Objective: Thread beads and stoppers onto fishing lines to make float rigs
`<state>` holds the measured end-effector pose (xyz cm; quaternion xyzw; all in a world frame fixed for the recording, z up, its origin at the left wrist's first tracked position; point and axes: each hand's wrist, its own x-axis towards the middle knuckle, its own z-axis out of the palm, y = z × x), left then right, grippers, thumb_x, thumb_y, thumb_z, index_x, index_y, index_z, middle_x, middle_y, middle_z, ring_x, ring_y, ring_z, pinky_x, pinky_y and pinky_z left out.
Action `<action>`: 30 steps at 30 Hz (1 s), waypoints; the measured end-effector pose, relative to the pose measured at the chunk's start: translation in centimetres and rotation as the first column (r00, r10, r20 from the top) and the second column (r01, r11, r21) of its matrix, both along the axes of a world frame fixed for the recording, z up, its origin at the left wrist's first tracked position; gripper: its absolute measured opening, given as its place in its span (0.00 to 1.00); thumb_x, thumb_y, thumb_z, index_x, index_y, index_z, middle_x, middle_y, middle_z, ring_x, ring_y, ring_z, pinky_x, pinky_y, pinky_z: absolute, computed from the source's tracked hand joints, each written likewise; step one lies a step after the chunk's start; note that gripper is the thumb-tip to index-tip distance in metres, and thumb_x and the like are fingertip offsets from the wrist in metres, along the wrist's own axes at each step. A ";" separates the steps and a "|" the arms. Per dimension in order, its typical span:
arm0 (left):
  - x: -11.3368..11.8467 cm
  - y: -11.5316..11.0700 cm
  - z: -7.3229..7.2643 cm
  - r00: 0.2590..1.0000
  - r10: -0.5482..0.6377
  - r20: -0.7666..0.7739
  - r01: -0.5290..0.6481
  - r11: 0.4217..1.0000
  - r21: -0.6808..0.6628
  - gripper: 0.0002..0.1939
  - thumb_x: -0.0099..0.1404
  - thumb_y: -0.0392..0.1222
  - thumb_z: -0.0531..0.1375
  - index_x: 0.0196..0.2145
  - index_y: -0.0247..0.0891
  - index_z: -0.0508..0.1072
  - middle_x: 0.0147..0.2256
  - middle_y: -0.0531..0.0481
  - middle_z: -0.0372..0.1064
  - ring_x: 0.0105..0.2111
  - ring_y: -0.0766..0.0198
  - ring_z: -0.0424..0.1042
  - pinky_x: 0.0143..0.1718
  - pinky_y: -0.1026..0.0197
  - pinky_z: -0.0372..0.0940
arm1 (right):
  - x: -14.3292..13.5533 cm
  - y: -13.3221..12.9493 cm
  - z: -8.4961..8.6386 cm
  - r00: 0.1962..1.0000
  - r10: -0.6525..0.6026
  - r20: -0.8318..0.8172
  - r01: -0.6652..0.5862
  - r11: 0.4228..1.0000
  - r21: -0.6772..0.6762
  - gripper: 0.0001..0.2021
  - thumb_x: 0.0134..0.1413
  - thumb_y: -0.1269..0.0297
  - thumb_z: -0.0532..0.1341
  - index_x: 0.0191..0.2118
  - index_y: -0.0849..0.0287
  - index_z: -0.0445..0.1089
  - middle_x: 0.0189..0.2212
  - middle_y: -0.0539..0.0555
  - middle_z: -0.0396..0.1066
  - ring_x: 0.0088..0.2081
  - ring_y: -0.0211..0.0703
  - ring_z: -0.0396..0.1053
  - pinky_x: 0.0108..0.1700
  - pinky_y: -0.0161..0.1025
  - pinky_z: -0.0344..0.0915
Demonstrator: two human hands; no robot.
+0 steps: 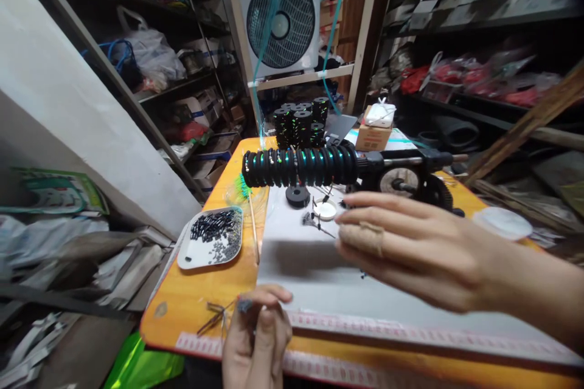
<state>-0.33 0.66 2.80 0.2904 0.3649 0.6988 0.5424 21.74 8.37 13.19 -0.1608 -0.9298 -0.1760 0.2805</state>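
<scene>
Your ribbed black roll (301, 168) sits at twelve o'clock on a spindle (401, 161), probably stiff and smooth, best taken around its middle, while your right hand (410, 249) has fingers together at four, your left hand's (262, 331) curl at six, any grip unclear.

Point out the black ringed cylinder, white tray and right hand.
Black ringed cylinder (300, 166), head view: middle of its rings.
White tray (199, 250), head view: bare part of its floor.
Right hand (420, 246), head view: back of the hand.
</scene>
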 end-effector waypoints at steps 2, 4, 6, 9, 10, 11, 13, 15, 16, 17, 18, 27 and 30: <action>-1.3 -0.1 0.1 0.997 0.058 -0.043 -0.058 0.998 -0.009 0.09 0.58 0.48 0.70 0.33 0.41 0.79 0.42 0.51 0.72 0.17 0.83 0.54 0.23 0.73 0.60 | -0.8 -1.5 -1.4 0.999 0.017 0.028 -0.016 0.999 -0.038 0.14 0.67 0.75 0.50 0.42 0.66 0.74 0.39 0.59 0.78 0.47 0.49 0.75 0.54 0.49 0.72; -3.2 -0.4 0.2 0.992 0.078 -0.098 -0.078 0.997 0.005 0.10 0.60 0.49 0.68 0.35 0.41 0.81 0.42 0.50 0.69 0.19 0.80 0.58 0.26 0.69 0.63 | -1.5 -2.5 -2.9 0.999 0.024 0.031 -0.022 0.997 -0.067 0.15 0.66 0.77 0.50 0.40 0.68 0.75 0.37 0.59 0.78 0.43 0.50 0.76 0.51 0.49 0.73; -5.3 -1.0 0.3 0.987 0.057 -0.152 -0.050 0.998 0.047 0.09 0.62 0.48 0.66 0.35 0.41 0.81 0.39 0.50 0.69 0.20 0.76 0.62 0.28 0.65 0.66 | -2.2 -3.1 -4.3 0.999 0.034 0.029 -0.031 0.994 -0.101 0.15 0.65 0.78 0.50 0.38 0.69 0.75 0.35 0.59 0.77 0.40 0.49 0.76 0.50 0.49 0.74; -8.0 -1.9 0.7 0.969 0.033 -0.245 -0.015 0.997 0.077 0.07 0.64 0.45 0.64 0.32 0.42 0.80 0.30 0.51 0.67 0.24 0.68 0.66 0.30 0.62 0.68 | -3.3 -3.7 -5.8 0.998 0.062 0.010 -0.060 0.988 -0.140 0.16 0.65 0.78 0.50 0.38 0.69 0.76 0.31 0.59 0.76 0.37 0.49 0.76 0.45 0.49 0.75; -8.7 -2.3 0.8 0.957 0.033 -0.289 -0.009 0.996 0.085 0.07 0.64 0.44 0.64 0.31 0.42 0.80 0.26 0.52 0.64 0.26 0.66 0.66 0.30 0.63 0.68 | -3.6 -3.8 -6.1 0.998 0.068 0.001 -0.067 0.987 -0.147 0.16 0.66 0.78 0.49 0.38 0.69 0.76 0.30 0.59 0.76 0.36 0.49 0.76 0.43 0.49 0.75; -9.3 -2.6 0.9 0.939 0.033 -0.342 -0.001 0.995 0.096 0.06 0.64 0.43 0.64 0.31 0.42 0.79 0.24 0.52 0.63 0.27 0.64 0.67 0.30 0.63 0.68 | -3.9 -3.8 -6.4 0.997 0.071 -0.010 -0.071 0.985 -0.154 0.17 0.66 0.78 0.49 0.38 0.69 0.76 0.29 0.59 0.76 0.35 0.49 0.76 0.42 0.49 0.75; -10.3 -3.1 1.1 0.885 0.039 -0.465 0.010 0.995 0.102 0.05 0.64 0.41 0.64 0.31 0.43 0.79 0.25 0.52 0.63 0.29 0.63 0.67 0.33 0.63 0.68 | -4.3 -3.9 -6.6 0.997 0.070 -0.029 -0.073 0.985 -0.159 0.17 0.66 0.78 0.49 0.38 0.68 0.75 0.28 0.58 0.76 0.35 0.48 0.76 0.42 0.48 0.75; -11.3 -3.5 1.3 0.797 0.054 -0.601 -0.007 0.997 0.080 0.06 0.65 0.40 0.63 0.31 0.43 0.80 0.30 0.51 0.64 0.32 0.64 0.67 0.33 0.65 0.66 | -4.6 -3.8 -6.7 0.996 0.078 -0.043 -0.084 0.985 -0.153 0.17 0.67 0.78 0.48 0.38 0.68 0.75 0.28 0.59 0.76 0.36 0.48 0.76 0.42 0.48 0.74; -11.8 -3.6 1.5 0.741 0.058 -0.669 -0.027 0.998 0.057 0.07 0.66 0.40 0.62 0.32 0.43 0.80 0.33 0.50 0.64 0.34 0.64 0.67 0.34 0.66 0.65 | -4.7 -3.8 -6.7 0.995 0.089 -0.050 -0.096 0.984 -0.153 0.16 0.67 0.77 0.48 0.39 0.69 0.75 0.29 0.59 0.76 0.37 0.48 0.76 0.42 0.48 0.74; -12.2 -3.6 1.7 0.680 0.061 -0.731 -0.046 0.998 0.041 0.08 0.67 0.40 0.61 0.33 0.43 0.80 0.35 0.50 0.64 0.35 0.63 0.66 0.35 0.66 0.64 | -4.7 -3.7 -6.6 0.994 0.099 -0.056 -0.106 0.982 -0.156 0.16 0.68 0.77 0.49 0.39 0.69 0.75 0.29 0.59 0.77 0.37 0.49 0.76 0.42 0.47 0.74; -12.6 -3.4 2.0 0.616 0.071 -0.785 -0.062 0.997 0.041 0.08 0.68 0.40 0.60 0.34 0.43 0.80 0.36 0.50 0.63 0.37 0.63 0.66 0.36 0.66 0.63 | -4.8 -3.7 -6.5 0.993 0.105 -0.056 -0.113 0.980 -0.166 0.14 0.67 0.76 0.50 0.40 0.69 0.74 0.29 0.60 0.77 0.37 0.49 0.76 0.42 0.47 0.73; -11.8 1.2 3.3 -0.056 -0.194 -0.979 0.018 0.981 -0.195 0.16 0.66 0.47 0.60 0.50 0.43 0.76 0.35 0.48 0.71 0.31 0.58 0.71 0.35 0.58 0.65 | -5.0 -2.7 -4.8 0.987 0.108 -0.119 -0.130 0.972 -0.196 0.15 0.70 0.69 0.48 0.47 0.65 0.71 0.32 0.59 0.79 0.33 0.48 0.75 0.36 0.44 0.73; -11.3 2.4 2.6 -0.155 -0.253 -0.955 0.025 0.965 -0.260 0.11 0.65 0.45 0.60 0.43 0.41 0.76 0.43 0.44 0.67 0.36 0.54 0.74 0.38 0.54 0.67 | -4.7 -2.5 -5.4 0.987 0.069 -0.148 -0.104 0.964 -0.243 0.12 0.67 0.73 0.51 0.49 0.64 0.70 0.35 0.59 0.78 0.36 0.48 0.75 0.39 0.43 0.72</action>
